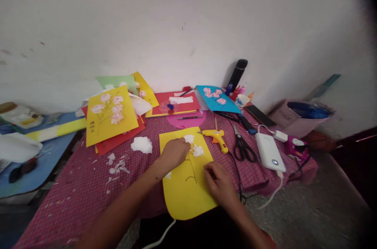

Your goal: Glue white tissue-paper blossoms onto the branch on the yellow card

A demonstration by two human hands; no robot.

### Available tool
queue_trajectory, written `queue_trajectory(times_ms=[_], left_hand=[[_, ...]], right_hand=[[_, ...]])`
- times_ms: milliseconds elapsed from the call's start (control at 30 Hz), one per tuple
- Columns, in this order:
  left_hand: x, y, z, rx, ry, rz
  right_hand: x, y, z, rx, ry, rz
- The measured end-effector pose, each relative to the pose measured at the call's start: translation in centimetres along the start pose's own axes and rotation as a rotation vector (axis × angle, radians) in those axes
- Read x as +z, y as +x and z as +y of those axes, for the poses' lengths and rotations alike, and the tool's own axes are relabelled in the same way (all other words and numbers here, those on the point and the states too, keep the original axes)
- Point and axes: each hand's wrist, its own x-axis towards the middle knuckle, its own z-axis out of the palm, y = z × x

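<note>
In front of me lies a yellow sheet of card [179,198], its near edge hanging over the table edge. Thin dark branch lines are drawn on it. My left hand [176,152] reaches over its upper part, fingers pinched on a white paper flower [189,138]. A second crumpled paper flower [198,150] sits just right of those fingertips. My right hand [220,182] rests on the card's right edge with curled fingers; what they hold, if anything, is hidden. Beyond the card's upper right corner lies a yellow glue gun [216,136].
Black scissors [245,149] and a white power bank [269,151] with cables lie to the right. Left are torn paper scraps [119,166], a white paper piece [141,145] and a yellow flower picture [110,119]. A blue flower picture [226,105] and a paper cup [242,101] stand behind.
</note>
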Motion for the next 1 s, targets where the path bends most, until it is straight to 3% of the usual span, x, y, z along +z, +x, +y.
queue_trajectory(times_ms=[1000], left_hand=[[0.2,1.1,1.3,-0.026,-0.038,-0.055]], right_hand=[[-0.1,0.1,-0.3,-0.005,0.026,0.015]])
